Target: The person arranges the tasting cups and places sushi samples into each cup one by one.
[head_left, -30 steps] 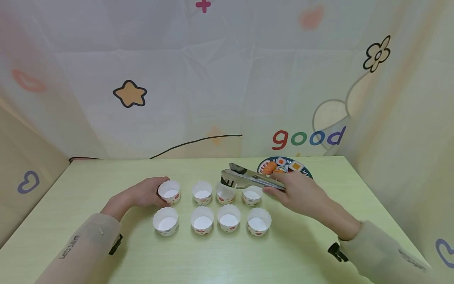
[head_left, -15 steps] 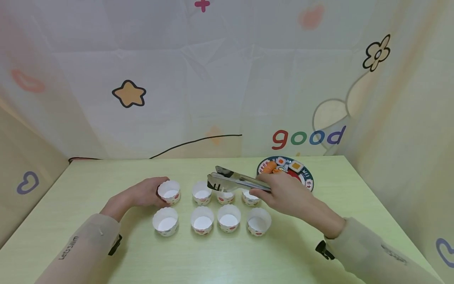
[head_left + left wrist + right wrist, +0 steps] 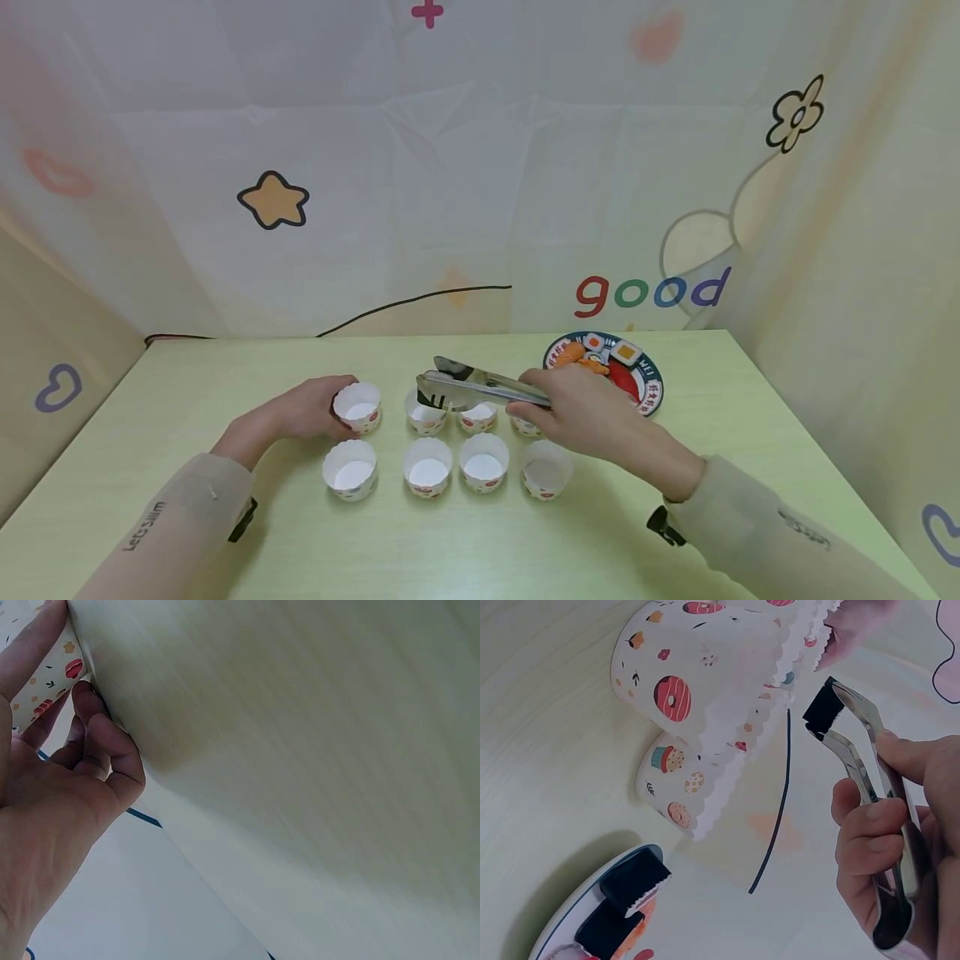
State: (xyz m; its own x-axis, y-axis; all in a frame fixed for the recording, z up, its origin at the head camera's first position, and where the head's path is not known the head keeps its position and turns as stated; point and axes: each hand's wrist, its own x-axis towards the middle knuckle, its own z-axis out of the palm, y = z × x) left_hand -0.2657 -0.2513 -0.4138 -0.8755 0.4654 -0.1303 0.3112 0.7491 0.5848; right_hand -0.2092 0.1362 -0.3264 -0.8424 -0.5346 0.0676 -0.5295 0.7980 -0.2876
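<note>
My left hand point(image 3: 315, 406) holds a white paper baking cup point(image 3: 357, 407) at the left end of the back row; its fingers and thumb lie round the printed wall point(image 3: 56, 671) in the left wrist view. My right hand point(image 3: 588, 412) grips metal tongs point(image 3: 487, 390), level and above the back row. Between the tong tips sits a small black-sided piece of sushi point(image 3: 825, 706), close over the second back cup point(image 3: 426, 423) in the head view. More scalloped baking cups point(image 3: 483, 462) stand upright in two rows, their insides white. The tongs and right hand partly cover the back cups.
Behind my right hand, a round blue-rimmed plate point(image 3: 654, 393) holds several toy-like sushi pieces point(image 3: 625, 352). The pale wooden table point(image 3: 420, 550) reaches back to a printed curtain point(image 3: 360, 250), with more curtain at both sides.
My right hand has moved left with the tongs and sushi piece, from beside the plate to over the back row, uncovering more of the plate. My left hand stays at its cup.
</note>
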